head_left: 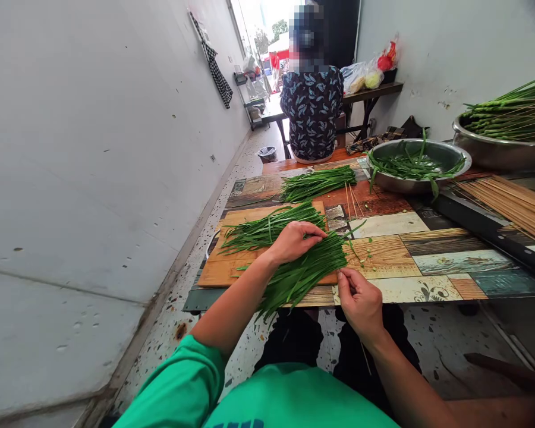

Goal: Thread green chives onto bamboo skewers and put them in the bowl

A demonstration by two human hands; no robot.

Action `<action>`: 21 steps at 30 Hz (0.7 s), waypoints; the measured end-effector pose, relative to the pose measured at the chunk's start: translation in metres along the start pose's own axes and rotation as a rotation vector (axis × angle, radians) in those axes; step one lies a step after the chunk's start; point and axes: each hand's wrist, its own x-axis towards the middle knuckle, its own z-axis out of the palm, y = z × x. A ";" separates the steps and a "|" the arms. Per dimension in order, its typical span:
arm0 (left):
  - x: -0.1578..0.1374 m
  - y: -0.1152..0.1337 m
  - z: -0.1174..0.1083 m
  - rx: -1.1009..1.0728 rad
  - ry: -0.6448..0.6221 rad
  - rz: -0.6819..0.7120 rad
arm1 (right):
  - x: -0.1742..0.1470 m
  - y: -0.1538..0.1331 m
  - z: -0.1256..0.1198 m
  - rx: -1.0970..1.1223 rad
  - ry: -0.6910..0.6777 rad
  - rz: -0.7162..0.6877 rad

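A loose bunch of garlic chives (301, 273) lies across the near edge of a wooden cutting board (218, 270), with leaf ends hanging past the table. My left hand (294, 241) reaches over it, thumb and fingers pinched on the chives near their cut ends. At the lower right corner of the bunch is my right hand (361, 300), closed around a thin bamboo skewer (365, 358) whose tail shows below the wrist. Its tip is hidden among the stems. Behind, on the board, rests another chive bunch (271, 226); a third bunch (318, 183) lies beyond the board.
On the right are a steel bowl (401, 183) of chive scraps, a larger steel basin (494, 148) of skewered greens, a large knife (485, 229) and a pile of skewers (510, 202). Several loose skewers (351, 199) lie mid-table. A person (312, 113) sits ahead, back turned.
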 end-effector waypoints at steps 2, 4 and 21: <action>-0.002 0.000 -0.002 -0.040 -0.061 0.002 | 0.000 0.001 0.000 -0.021 0.013 -0.018; -0.003 0.001 -0.002 -0.099 -0.044 -0.036 | 0.000 0.002 0.000 -0.031 0.027 -0.053; -0.034 -0.011 -0.027 -0.899 0.262 -0.195 | 0.042 -0.016 -0.007 -0.210 -0.112 -0.273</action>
